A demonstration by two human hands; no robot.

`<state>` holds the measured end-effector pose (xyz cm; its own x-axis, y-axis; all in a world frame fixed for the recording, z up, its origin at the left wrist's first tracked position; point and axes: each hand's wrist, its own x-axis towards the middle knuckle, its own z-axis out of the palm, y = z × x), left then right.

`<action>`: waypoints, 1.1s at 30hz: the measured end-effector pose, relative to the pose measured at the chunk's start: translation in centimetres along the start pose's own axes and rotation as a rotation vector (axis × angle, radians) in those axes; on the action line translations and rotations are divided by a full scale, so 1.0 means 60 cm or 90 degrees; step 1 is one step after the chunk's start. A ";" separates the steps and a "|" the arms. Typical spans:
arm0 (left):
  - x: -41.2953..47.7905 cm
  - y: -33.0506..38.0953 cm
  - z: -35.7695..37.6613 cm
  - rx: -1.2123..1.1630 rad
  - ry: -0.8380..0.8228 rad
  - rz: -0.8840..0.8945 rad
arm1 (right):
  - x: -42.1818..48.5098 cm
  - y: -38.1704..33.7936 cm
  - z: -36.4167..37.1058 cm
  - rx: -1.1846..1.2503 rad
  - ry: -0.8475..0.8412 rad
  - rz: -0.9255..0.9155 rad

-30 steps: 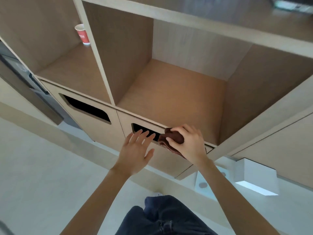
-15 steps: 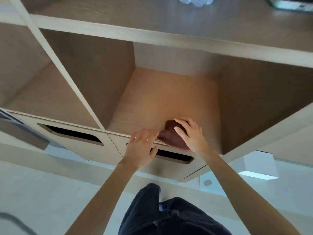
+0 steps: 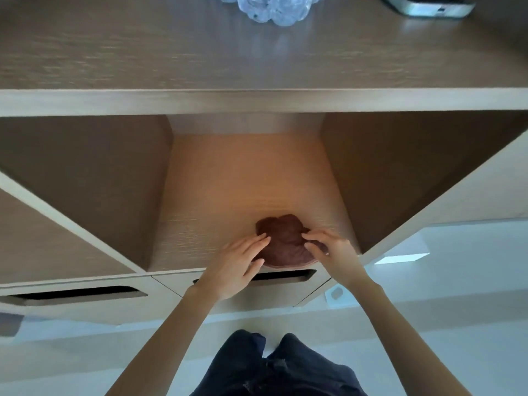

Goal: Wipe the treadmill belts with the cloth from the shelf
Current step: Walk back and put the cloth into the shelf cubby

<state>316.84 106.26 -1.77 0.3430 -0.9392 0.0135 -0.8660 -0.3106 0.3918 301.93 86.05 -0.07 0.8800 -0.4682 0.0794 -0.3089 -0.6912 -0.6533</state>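
**Gripping the cloth (image 3: 285, 241) at the front of the shelf (image 3: 257, 101)**

The brown cloth lies bunched on the base of the middle cubby (image 3: 243, 181), close to its front lip and right of centre. The right hand (image 3: 333, 251) has its fingers and thumb curled onto the cloth's right side, pinching the fabric. The left hand (image 3: 235, 265) is released, with its fingers nearly straight and together and their tips touching the cloth's left edge. Both forearms reach up from the bottom of the view.

Just below the cubby, a drawer (image 3: 271, 295) front shows a dark slot (image 3: 285, 275), partly hidden by the left hand. Another slotted drawer sits to the left. On the shelf top stands crumpled clear plastic (image 3: 271, 10), and a flat grey device (image 3: 428, 7) lies to its right at the picture's edge. Dark trousers (image 3: 280, 367) show above a pale floor (image 3: 85, 352).
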 end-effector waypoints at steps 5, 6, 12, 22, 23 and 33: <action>0.036 -0.019 -0.031 0.014 0.050 0.032 | 0.056 -0.018 -0.017 -0.016 0.001 0.015; 0.048 -0.018 -0.038 0.011 0.053 0.020 | 0.068 -0.023 -0.019 -0.002 -0.031 0.030; 0.100 -0.030 -0.048 -0.023 -0.037 -0.039 | 0.081 -0.036 -0.014 0.065 -0.148 0.089; 0.109 -0.040 -0.055 -0.092 -0.120 -0.049 | 0.056 -0.037 0.015 0.000 -0.123 0.022; 0.105 -0.040 -0.054 -0.091 -0.116 -0.050 | 0.057 -0.036 0.015 -0.001 -0.124 0.034; 0.073 -0.028 -0.041 -0.108 -0.101 -0.092 | 0.094 -0.054 0.012 -0.069 -0.268 0.046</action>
<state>320.72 103.01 -0.08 0.3853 -0.9025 -0.1925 -0.7341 -0.4262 0.5286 308.17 86.07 1.94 0.9180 -0.2684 -0.2921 -0.3917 -0.7290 -0.5613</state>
